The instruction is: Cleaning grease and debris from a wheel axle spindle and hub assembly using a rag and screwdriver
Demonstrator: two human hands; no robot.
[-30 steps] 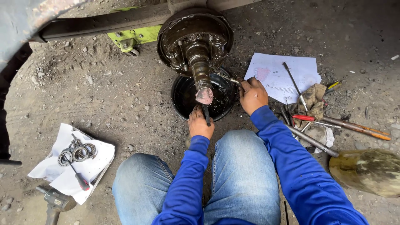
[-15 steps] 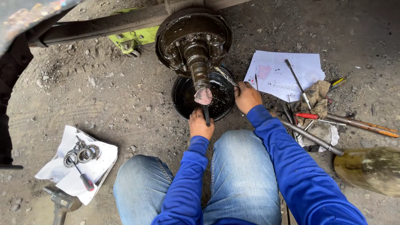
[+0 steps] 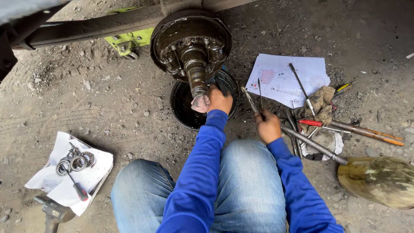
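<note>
A greasy wheel hub backplate point(image 3: 189, 43) with its bare spindle point(image 3: 197, 82) hangs above a black oil pan point(image 3: 183, 112) on the dirt. My left hand point(image 3: 220, 100) is beside the spindle tip, over the pan, closed on a small dark tool point(image 3: 217, 82) that is partly hidden. My right hand point(image 3: 267, 125) is to the right of the pan, closed on a thin metal tool point(image 3: 250, 100) that points up and left. Both arms wear blue sleeves, and my knees in jeans are below.
White paper point(image 3: 47, 181) at the left holds bearing rings point(image 3: 77, 162) and a red-handled screwdriver point(image 3: 79, 192); a power tool point(image 3: 54, 213) lies below it. At the right are another paper sheet point(image 3: 284, 77), a rag point(image 3: 321, 103), several long tools point(image 3: 315, 144) and a rounded metal cover point(image 3: 379, 181).
My left hand rose from the pan's near edge to the spindle tip. My right hand drew back from the pan's right rim toward the tools, carrying the thin tool.
</note>
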